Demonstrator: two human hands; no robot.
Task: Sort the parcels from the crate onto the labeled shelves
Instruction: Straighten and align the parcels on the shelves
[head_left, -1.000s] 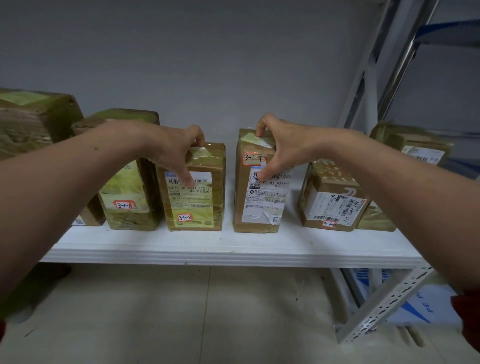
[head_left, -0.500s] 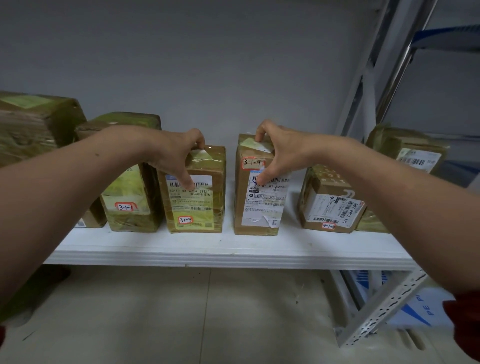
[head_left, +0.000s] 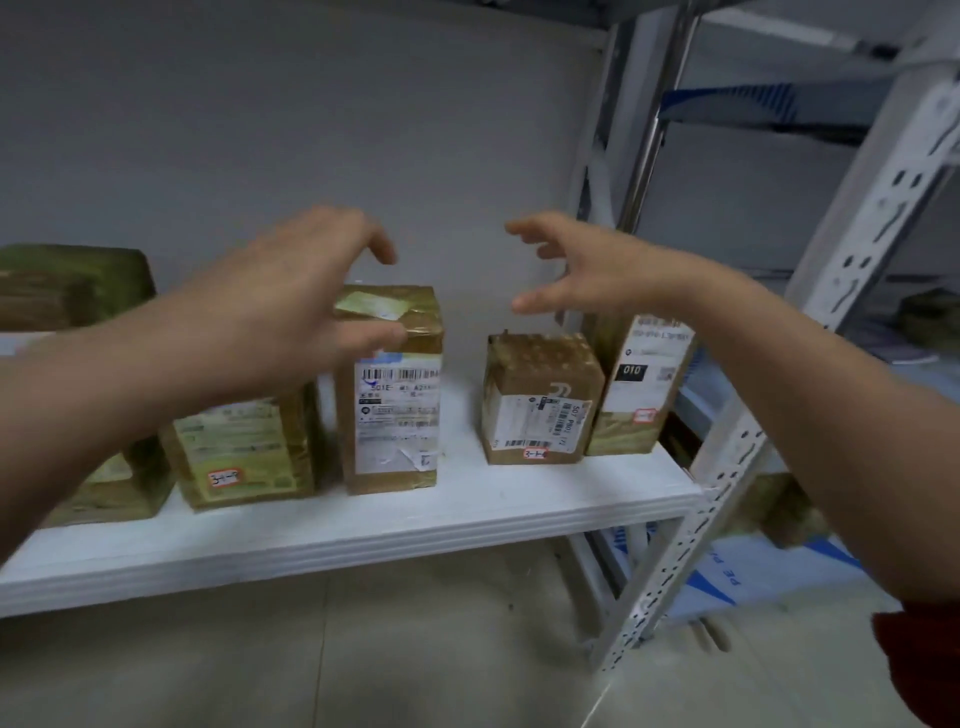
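Note:
Several taped brown parcels stand in a row on the white shelf (head_left: 467, 519). My left hand (head_left: 291, 296) hovers with spread fingers in front of the top of a tall parcel (head_left: 395, 415) bearing a white barcode label. To its left stands a parcel with a yellow-green label (head_left: 244, 452), partly hidden by my left forearm. My right hand (head_left: 582, 265) is raised above a shorter parcel (head_left: 540, 400), fingers loosely spread and holding nothing. A taller parcel marked 010 (head_left: 644, 384) stands at the shelf's right end.
A perforated white upright (head_left: 727, 493) frames the shelf's right side, with a chrome pole (head_left: 644, 135) behind it. A flat blue-and-white carton (head_left: 753, 571) lies on the floor under the neighbouring rack. Grey tiled floor (head_left: 363, 665) lies below.
Both hands have let go of the two parcels and lifted off them with fingers spread. The view has swung to the right, so the parcels appear shifted left.

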